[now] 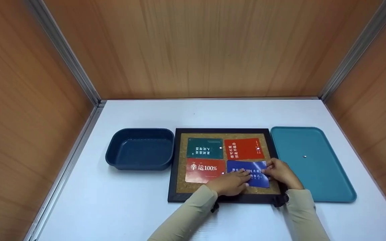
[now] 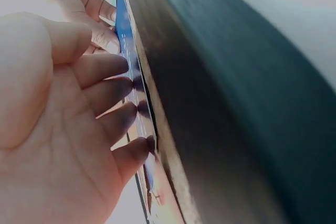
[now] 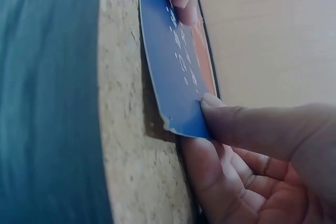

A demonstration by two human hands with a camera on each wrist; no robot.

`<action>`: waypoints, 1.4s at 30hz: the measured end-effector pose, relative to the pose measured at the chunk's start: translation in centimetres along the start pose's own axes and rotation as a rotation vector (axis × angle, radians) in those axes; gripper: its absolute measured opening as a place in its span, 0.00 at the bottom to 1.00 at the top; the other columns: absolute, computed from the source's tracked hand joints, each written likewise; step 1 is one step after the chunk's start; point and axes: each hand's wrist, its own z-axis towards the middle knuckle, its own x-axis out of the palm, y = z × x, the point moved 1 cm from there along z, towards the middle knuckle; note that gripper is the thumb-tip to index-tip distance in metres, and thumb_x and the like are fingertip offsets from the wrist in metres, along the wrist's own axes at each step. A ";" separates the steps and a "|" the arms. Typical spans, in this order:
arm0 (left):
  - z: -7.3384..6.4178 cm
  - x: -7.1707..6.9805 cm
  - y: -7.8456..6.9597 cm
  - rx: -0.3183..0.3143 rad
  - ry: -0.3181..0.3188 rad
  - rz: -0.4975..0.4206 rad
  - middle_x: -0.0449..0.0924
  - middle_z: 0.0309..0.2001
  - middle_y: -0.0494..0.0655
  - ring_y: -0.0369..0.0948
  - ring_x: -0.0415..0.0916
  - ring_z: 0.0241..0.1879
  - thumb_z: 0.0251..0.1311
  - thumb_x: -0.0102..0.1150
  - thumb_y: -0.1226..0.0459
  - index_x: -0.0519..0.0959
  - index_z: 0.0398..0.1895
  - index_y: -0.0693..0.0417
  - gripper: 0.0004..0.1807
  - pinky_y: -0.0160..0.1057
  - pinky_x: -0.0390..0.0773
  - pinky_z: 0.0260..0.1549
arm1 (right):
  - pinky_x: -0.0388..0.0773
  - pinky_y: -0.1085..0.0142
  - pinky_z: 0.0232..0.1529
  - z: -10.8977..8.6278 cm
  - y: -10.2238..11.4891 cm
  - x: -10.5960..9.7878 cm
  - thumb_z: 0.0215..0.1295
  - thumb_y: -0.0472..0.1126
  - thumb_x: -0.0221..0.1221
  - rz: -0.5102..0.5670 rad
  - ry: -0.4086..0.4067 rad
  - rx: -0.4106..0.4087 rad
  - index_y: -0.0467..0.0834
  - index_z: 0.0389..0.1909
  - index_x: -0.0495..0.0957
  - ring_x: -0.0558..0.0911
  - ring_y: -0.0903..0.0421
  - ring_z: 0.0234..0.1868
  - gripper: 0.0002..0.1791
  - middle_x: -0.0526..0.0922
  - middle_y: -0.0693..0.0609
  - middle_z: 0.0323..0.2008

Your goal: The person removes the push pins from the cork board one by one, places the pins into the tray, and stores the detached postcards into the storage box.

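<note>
A blue card (image 1: 259,181) with white writing lies at the lower right of a black-framed cork board (image 1: 183,188). My left hand (image 1: 228,183) presses its fingertips on the card's face, the fingers nearly straight in the left wrist view. At the card's right edge, my right hand (image 1: 281,172) pinches it between thumb (image 3: 252,124) and a finger beneath. That edge stands a little off the cork (image 3: 123,77) in the right wrist view. Above it on the board is a red card (image 1: 246,152), with a green card (image 1: 201,152) and another red card (image 1: 198,175) to the left.
A dark blue deep dish (image 1: 139,166) stands left of the board. On the right lies a teal tray (image 1: 327,174) with a small shiny pin (image 1: 304,156) on it. Wood-grain panels (image 1: 199,50) enclose the white table (image 1: 95,207) at the back and sides.
</note>
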 end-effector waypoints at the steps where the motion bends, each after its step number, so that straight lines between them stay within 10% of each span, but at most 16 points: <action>1: -0.1 0.0 0.1 0.005 -0.010 -0.010 0.49 0.76 0.34 0.37 0.45 0.76 0.75 0.33 0.49 0.56 0.74 0.39 0.27 0.39 0.51 0.73 | 0.82 0.66 0.27 0.0 0.0 0.0 0.60 0.34 0.62 0.003 0.002 0.003 0.30 0.41 0.70 0.80 0.59 0.26 0.15 0.79 0.42 0.32; 17: -3.9 -5.2 5.1 0.003 -0.257 -0.249 0.60 0.73 0.37 0.39 0.58 0.72 0.72 0.46 0.53 0.60 0.73 0.36 0.27 0.44 0.62 0.69 | 0.80 0.70 0.24 0.1 0.4 0.1 0.59 0.33 0.62 0.046 0.010 -0.016 0.29 0.42 0.69 0.79 0.60 0.23 0.15 0.76 0.47 0.29; 24: -7.6 -8.0 8.3 -0.061 -0.352 -0.395 0.55 0.74 0.39 0.41 0.53 0.73 0.72 0.44 0.51 0.56 0.73 0.31 0.27 0.47 0.59 0.70 | 0.80 0.70 0.24 0.0 0.5 0.4 0.58 0.33 0.63 0.085 0.019 -0.010 0.29 0.42 0.69 0.78 0.60 0.23 0.16 0.75 0.46 0.30; 42: -17.3 -11.9 18.0 -0.177 -0.762 -0.368 0.62 0.71 0.55 0.51 0.59 0.71 0.72 0.47 0.62 0.64 0.70 0.56 0.25 0.51 0.57 0.71 | 0.81 0.69 0.26 -0.3 0.6 0.6 0.59 0.31 0.62 0.075 0.006 0.010 0.30 0.41 0.69 0.78 0.59 0.26 0.14 0.76 0.46 0.30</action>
